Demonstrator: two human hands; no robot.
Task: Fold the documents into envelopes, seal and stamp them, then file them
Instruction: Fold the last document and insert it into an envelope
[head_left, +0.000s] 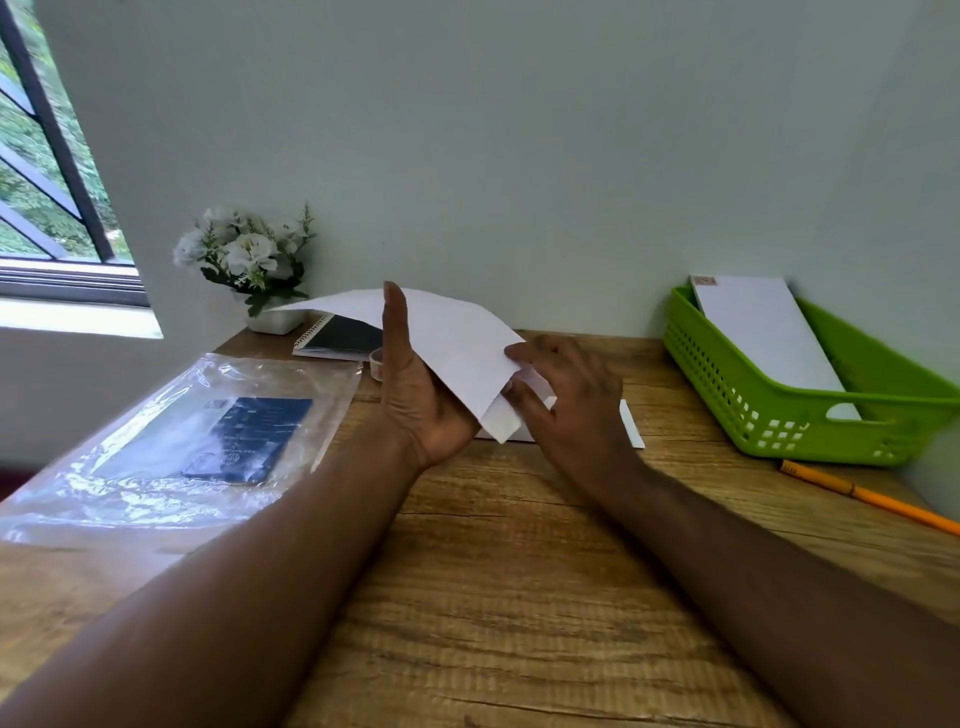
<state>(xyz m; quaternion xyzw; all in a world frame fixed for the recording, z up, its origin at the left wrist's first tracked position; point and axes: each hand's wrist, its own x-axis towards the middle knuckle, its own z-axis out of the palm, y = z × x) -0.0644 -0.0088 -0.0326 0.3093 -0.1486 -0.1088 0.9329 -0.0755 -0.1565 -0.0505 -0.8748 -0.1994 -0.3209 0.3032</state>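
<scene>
My left hand (415, 395) grips the envelope (441, 338) while my right hand (566, 400), at three o'clock, pinches the folded document (506, 421) into it; sealing should follow.

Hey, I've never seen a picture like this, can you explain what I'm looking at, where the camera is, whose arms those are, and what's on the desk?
The camera sits on a person's head, looking down, so the two arms are the wearer's own. The left hand holds a white envelope above the wooden desk, and the right hand is at its open end, where a folded white sheet sticks out. More white paper lies flat under the hands. On the left are a clear plastic bag, a spiral notebook and a pot of white flowers. On the right, a green basket holds a stamped envelope, with an orange pencil in front.
</scene>
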